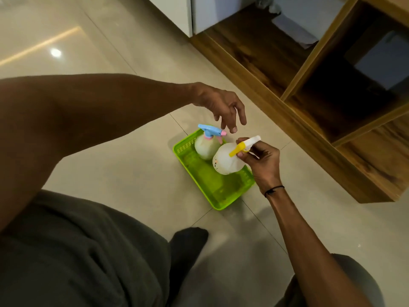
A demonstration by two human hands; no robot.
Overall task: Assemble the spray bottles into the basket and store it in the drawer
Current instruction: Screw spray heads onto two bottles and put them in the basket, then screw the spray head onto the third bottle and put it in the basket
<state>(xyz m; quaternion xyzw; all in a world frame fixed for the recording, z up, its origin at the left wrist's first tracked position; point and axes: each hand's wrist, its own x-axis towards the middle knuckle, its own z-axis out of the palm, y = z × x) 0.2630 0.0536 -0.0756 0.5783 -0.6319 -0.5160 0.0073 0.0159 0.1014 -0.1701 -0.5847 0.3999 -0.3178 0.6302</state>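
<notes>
A shallow lime-green basket (205, 185) lies on the tiled floor. At its far end stands a round whitish spray bottle with a blue and pink head (205, 147). My left hand (223, 107) hovers just above that bottle's nozzle, fingers spread and holding nothing. My right hand (261, 158) grips the neck of a second round white spray bottle with a white and yellow head (225, 160). That bottle is tilted over the basket's right side, close beside the first one.
An open wooden drawer unit (321, 89) sits on the floor to the right of the basket, with dark compartments inside. A white cabinet (183, 14) stands at the back. My knees and a dark-socked foot (188, 244) are in front of the basket.
</notes>
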